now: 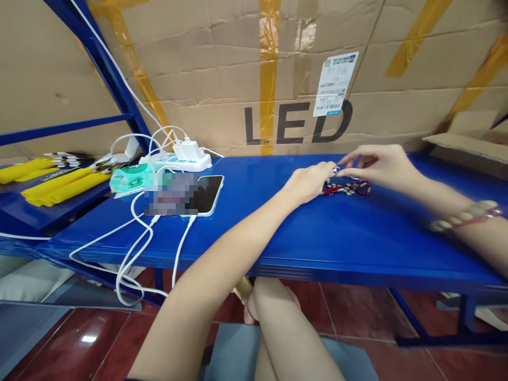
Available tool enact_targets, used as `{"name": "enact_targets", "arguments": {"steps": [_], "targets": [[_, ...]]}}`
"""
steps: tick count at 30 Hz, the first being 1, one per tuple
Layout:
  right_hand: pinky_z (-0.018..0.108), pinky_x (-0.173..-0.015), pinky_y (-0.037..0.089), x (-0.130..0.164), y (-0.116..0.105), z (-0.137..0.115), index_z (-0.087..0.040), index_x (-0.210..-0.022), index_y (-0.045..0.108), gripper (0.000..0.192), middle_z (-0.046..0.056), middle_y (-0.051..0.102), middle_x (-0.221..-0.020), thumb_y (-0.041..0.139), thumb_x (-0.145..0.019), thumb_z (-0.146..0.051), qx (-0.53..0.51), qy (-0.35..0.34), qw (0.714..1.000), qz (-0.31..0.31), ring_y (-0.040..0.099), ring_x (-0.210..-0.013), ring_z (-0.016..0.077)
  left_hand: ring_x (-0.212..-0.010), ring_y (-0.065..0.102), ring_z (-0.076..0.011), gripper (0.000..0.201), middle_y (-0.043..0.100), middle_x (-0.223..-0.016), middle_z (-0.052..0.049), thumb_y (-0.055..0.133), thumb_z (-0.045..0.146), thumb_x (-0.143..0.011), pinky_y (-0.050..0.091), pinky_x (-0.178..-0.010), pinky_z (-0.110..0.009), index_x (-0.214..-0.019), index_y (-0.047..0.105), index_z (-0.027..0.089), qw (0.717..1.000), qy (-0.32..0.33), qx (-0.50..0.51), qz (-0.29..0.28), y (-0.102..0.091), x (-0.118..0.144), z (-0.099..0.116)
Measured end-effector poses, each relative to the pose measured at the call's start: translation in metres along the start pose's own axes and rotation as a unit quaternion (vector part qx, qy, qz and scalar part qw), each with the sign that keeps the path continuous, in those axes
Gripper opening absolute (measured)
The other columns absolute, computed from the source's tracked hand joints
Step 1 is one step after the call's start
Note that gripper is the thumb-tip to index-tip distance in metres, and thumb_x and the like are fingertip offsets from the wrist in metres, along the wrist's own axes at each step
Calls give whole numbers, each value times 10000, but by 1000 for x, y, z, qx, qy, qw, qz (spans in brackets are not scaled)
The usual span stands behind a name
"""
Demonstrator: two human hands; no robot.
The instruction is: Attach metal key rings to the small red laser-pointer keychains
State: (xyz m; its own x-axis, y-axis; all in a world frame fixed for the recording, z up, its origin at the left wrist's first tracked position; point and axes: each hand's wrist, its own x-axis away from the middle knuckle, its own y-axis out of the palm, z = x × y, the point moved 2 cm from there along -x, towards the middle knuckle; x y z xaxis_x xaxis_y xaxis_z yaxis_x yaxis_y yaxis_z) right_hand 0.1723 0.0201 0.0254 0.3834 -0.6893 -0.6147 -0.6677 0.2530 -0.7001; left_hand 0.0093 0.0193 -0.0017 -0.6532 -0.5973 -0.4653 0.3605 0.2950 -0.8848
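Note:
My left hand (311, 182) rests low over the blue table, its fingers curled and closed on a small shiny metal piece (335, 170). From the other side, my right hand (377, 164) reaches in, thumb and forefinger pinching at the same piece. Its exact kind is too small to make out. Just under my hands lies a loose cluster of small metal pieces with red parts (351, 188), like a bunch of keychains. Part of the cluster is hidden by my left fingers. A beaded bracelet (466, 216) circles my right wrist.
A phone (210, 196) with white charging cables (178, 248) lies left on the blue table (317, 238). Behind it are a white power strip (198, 161) and a green packet (129, 179). Yellow-wrapped items (59, 188) lie far left. A large cardboard box (222, 79) stands behind.

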Motion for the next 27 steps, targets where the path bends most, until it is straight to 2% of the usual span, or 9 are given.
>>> {"name": "enact_targets", "arguments": {"steps": [3, 8, 16, 21, 27], "targets": [[242, -483, 362, -2, 0, 0, -173, -791, 654, 420, 14, 589, -647, 624, -657, -569, 19, -24, 999, -9, 430, -465, 82, -981, 559, -181, 266, 556, -1120, -79, 252, 203, -921, 461, -739, -281, -1121, 419, 144, 1000, -5, 1, -1, 1, 0, -2], [251, -520, 366, -5, -4, 2, -211, -784, 651, 412, 3, 602, -676, 605, -657, -601, 40, -59, 997, -7, 480, -508, 107, -977, 562, -173, 279, 555, -1111, -64, 225, 235, -929, 458, -725, -268, -1124, 413, 166, 1000, -6, 20, 2, 0, 0, -3], [242, -521, 357, -8, -6, 1, -208, -711, 644, 400, 14, 607, -677, 561, -706, -599, 62, -82, 995, 2, 498, -535, 118, -970, 563, -156, 246, 572, -1069, -33, 256, 261, -924, 454, -753, -252, -1048, 459, 196, 999, -23, 23, -2, -8, 1, 2], [230, -514, 364, -9, -8, -2, -209, -705, 651, 396, 18, 612, -699, 507, -762, -574, 57, -95, 994, -7, 518, -551, 115, -958, 567, -146, 254, 580, -1066, -21, 250, 247, -922, 458, -775, -249, -1077, 449, 216, 999, -30, 23, -1, -11, 2, 3], [229, -506, 359, -10, -9, -7, -227, -734, 651, 347, 5, 611, -717, 530, -758, -552, 62, -88, 994, -7, 524, -549, 116, -935, 576, -154, 266, 590, -1048, -29, 247, 243, -920, 460, -766, -251, -1073, 462, 213, 999, -39, 17, -6, -17, 3, 7]]}}
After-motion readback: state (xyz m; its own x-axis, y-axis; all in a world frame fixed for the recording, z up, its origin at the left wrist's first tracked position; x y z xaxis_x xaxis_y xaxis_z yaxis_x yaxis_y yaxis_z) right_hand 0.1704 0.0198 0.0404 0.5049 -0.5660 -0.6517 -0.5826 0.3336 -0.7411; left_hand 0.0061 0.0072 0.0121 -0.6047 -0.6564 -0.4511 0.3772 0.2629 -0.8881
